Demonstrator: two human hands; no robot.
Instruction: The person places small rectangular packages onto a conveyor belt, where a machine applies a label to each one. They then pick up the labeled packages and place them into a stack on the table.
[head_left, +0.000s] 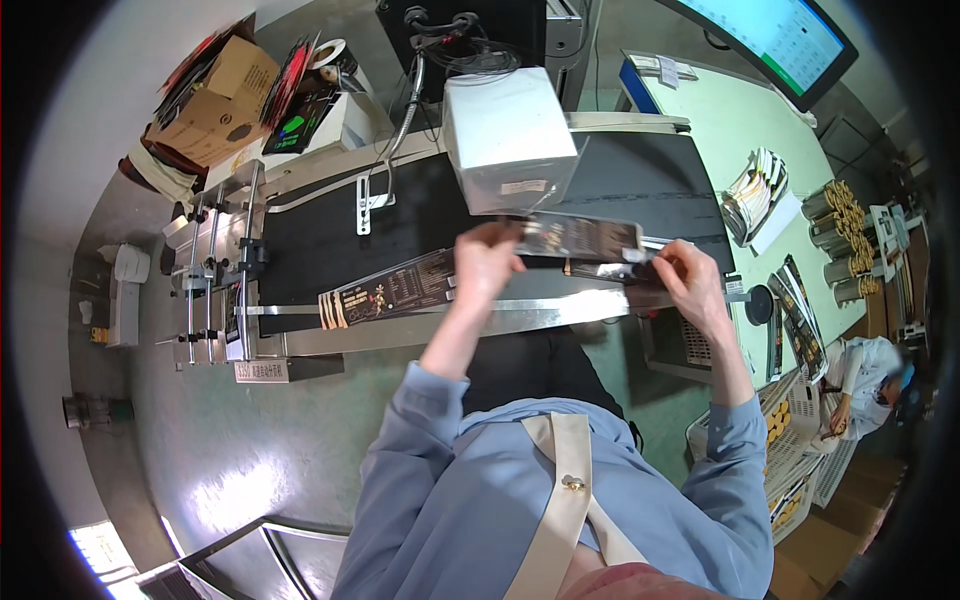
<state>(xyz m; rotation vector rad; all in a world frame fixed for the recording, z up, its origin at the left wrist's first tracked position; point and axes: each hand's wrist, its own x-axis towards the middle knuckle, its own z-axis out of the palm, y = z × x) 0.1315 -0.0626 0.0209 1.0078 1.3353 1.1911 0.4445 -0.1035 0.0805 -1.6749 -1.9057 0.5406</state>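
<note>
A flat dark pouch (580,236) with printed lettering stretches between my two hands over the black conveyor belt (650,180). My left hand (485,262) grips its left end, fingers closed and slightly blurred. At the opposite end, the fingertips of my right hand (690,282) are pinched together at the pouch's corner. Left of my left hand, a similar dark pouch (395,288) with a gold-striped end lies on the belt near the metal side rail (540,312). Part of one more dark pouch (600,270) shows beneath the held one.
A white box-shaped housing (510,120) stands over the belt's far side. Metal rollers (225,260) are at the left end. On the right, a pale green table (725,110) bears stacked pouches (757,195) and gold-topped cans (842,235). A co-worker (865,385) is beyond it.
</note>
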